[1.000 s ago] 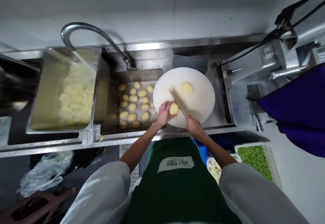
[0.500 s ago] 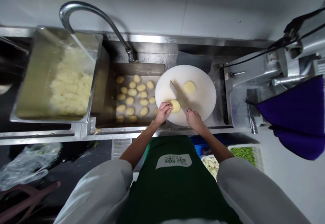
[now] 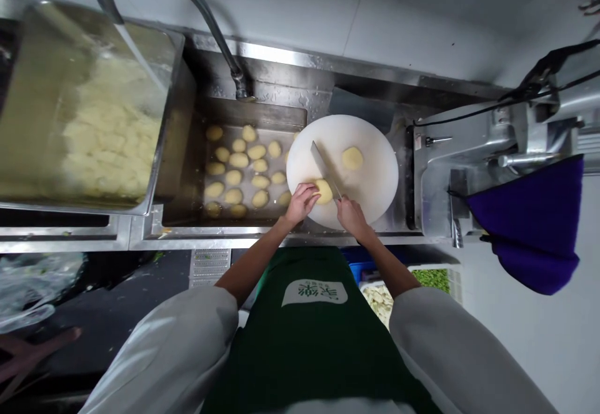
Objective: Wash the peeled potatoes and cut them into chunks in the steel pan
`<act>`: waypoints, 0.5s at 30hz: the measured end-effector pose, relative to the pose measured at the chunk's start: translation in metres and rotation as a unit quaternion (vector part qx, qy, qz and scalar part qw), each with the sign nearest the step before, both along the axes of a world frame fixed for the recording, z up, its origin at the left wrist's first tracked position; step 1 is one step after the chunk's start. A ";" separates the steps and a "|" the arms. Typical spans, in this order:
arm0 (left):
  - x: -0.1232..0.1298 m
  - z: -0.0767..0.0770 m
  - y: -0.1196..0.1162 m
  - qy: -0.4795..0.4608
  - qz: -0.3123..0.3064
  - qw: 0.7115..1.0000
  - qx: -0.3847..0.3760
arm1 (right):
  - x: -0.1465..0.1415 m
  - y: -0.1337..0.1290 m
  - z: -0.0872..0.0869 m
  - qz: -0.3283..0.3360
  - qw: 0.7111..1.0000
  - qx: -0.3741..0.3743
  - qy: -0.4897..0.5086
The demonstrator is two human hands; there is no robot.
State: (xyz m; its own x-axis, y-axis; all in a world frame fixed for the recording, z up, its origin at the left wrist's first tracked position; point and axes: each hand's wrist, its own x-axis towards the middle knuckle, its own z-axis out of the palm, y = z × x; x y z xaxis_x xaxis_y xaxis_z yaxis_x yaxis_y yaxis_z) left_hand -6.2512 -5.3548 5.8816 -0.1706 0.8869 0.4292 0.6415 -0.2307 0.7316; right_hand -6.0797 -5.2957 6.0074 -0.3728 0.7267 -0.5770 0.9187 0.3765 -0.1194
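On the round white cutting board (image 3: 370,198), my left hand (image 3: 301,204) grips a peeled potato (image 3: 323,192) from its left side, fingertips bent over it. My right hand (image 3: 352,217) is closed round the handle of a knife (image 3: 321,160). The blade slants up and to the left, right beside the held potato. Another pale yellow potato piece (image 3: 352,158) lies on the board, to the right of the blade, untouched by either hand.
Left of the board, a sink (image 3: 187,214) holds several peeled potatoes. Water runs from a curved faucet (image 3: 206,10) into a metal tub (image 3: 154,176) of pale pieces. A metal machine (image 3: 435,170) and purple cloth (image 3: 529,214) are at the right.
The view has shifted and tilted a little. The knife blade has moved slightly nearer the held potato; both hands keep their holds.
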 end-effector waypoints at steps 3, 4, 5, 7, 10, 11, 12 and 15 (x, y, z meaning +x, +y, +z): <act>0.000 0.011 0.010 0.040 -0.039 0.998 -0.014 | 0.000 -0.001 0.003 0.009 1.000 0.007 -0.002; 0.000 0.015 0.014 0.060 -0.059 0.996 -0.019 | 0.002 -0.002 0.006 0.012 1.000 0.012 -0.001; 0.000 0.018 0.017 0.080 -0.078 0.993 -0.025 | 0.002 -0.004 0.009 0.014 1.000 0.017 0.000; 0.000 0.022 0.022 0.107 -0.107 0.988 -0.035 | 0.001 -0.008 0.013 0.015 1.000 0.024 0.004; 0.000 0.024 0.024 0.114 -0.120 0.985 -0.043 | -0.007 -0.008 0.012 0.012 1.000 0.009 0.004; 0.000 0.023 0.024 0.111 -0.121 0.986 -0.044 | -0.010 -0.007 0.011 0.010 1.000 0.004 0.004; 0.001 0.022 0.023 0.106 -0.121 0.986 -0.043 | -0.011 -0.006 0.010 0.010 1.000 -0.001 0.004; 0.002 0.019 0.021 0.085 -0.111 0.989 -0.042 | -0.010 -0.004 0.011 0.013 1.000 0.008 0.014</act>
